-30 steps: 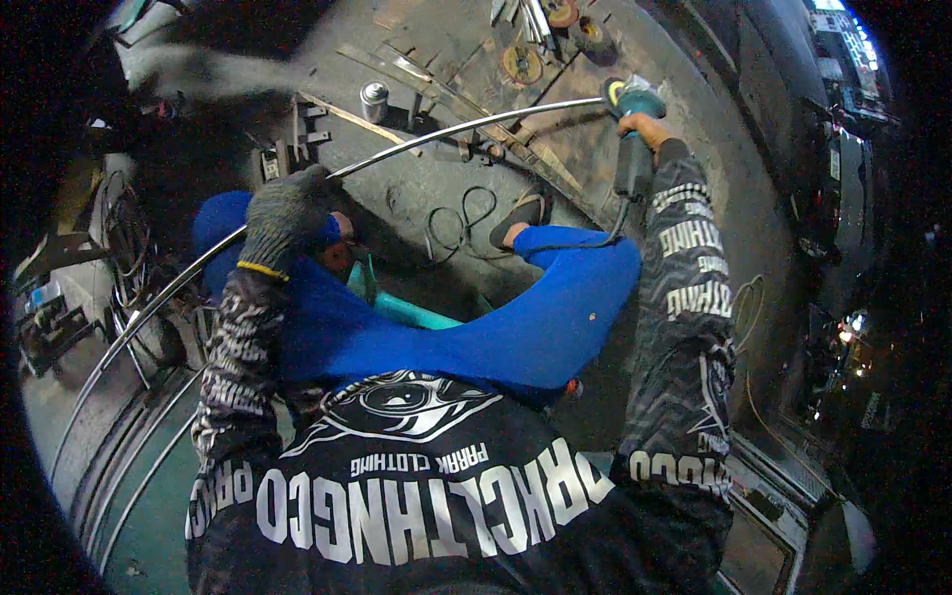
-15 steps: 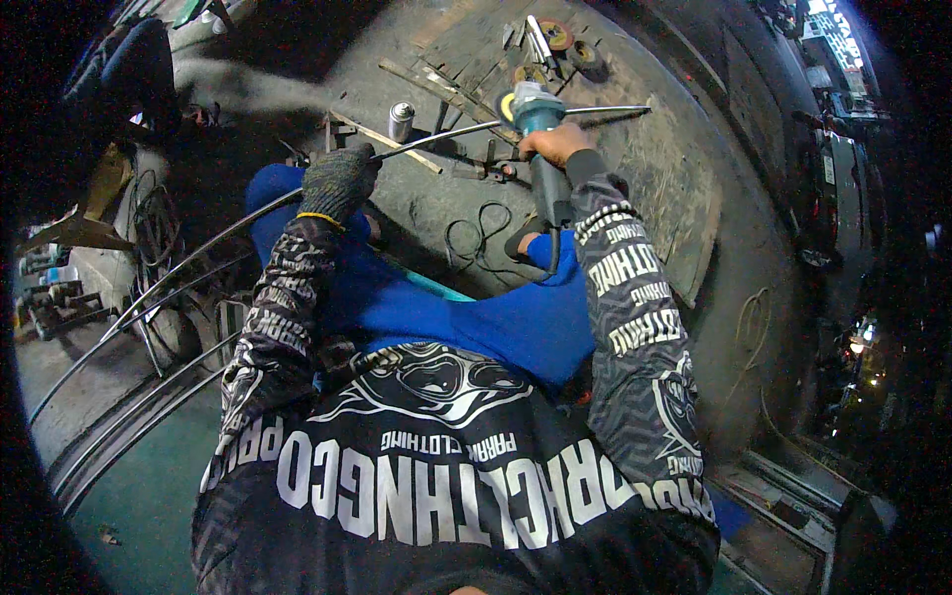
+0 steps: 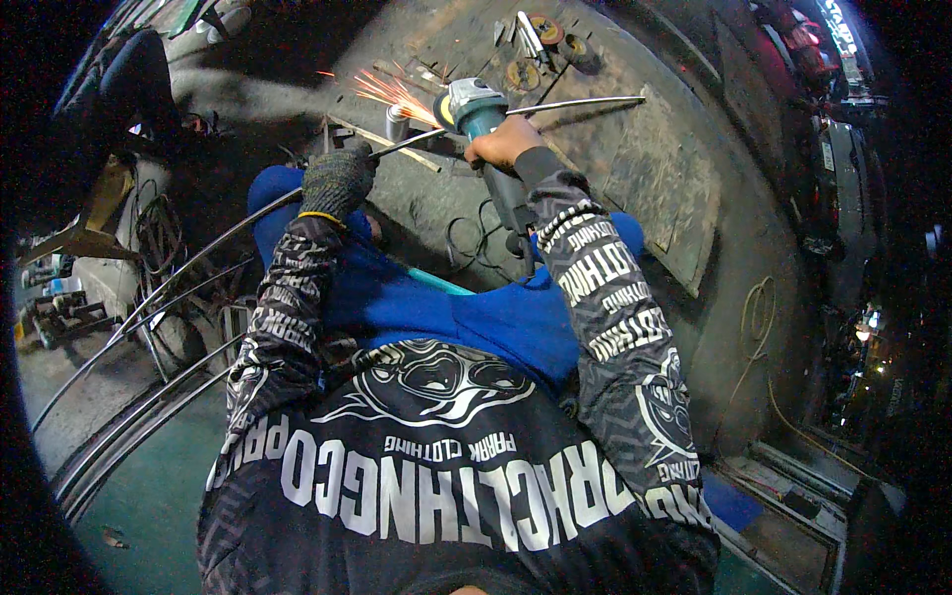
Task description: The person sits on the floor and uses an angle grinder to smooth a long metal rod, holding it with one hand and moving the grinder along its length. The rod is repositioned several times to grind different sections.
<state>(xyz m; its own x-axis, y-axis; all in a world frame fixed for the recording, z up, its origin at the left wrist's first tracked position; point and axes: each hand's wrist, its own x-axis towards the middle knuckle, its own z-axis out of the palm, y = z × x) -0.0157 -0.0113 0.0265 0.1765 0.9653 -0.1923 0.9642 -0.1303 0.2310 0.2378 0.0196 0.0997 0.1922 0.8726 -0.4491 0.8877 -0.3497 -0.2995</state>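
My left hand (image 3: 337,183), in a dark knitted glove with a yellow cuff edge, is closed around a long metal rod (image 3: 585,103). The rod runs from the lower left, across my left thigh, to the upper right. Bare-skinned, my right hand (image 3: 506,142) grips a teal and grey angle grinder (image 3: 482,111) just behind its head. The grinder's yellowish disc (image 3: 443,111) meets the rod to the right of my gloved hand. Orange sparks (image 3: 390,92) spray from there toward the upper left. The grinder's cord hangs down by my right knee.
Behind the sparks stands a spray can (image 3: 397,124). Grinding discs (image 3: 545,30) and metal pieces lie on a worn board (image 3: 645,188) ahead. More bent rods (image 3: 149,421) are at my left. A looped cable (image 3: 473,238) lies between my feet. Another person's leg (image 3: 139,84) shows at far left.
The grinder and my right hand have moved left along the rod, toward my gloved hand. Sparks now fly from the disc. My left hand has stayed nearly in place.
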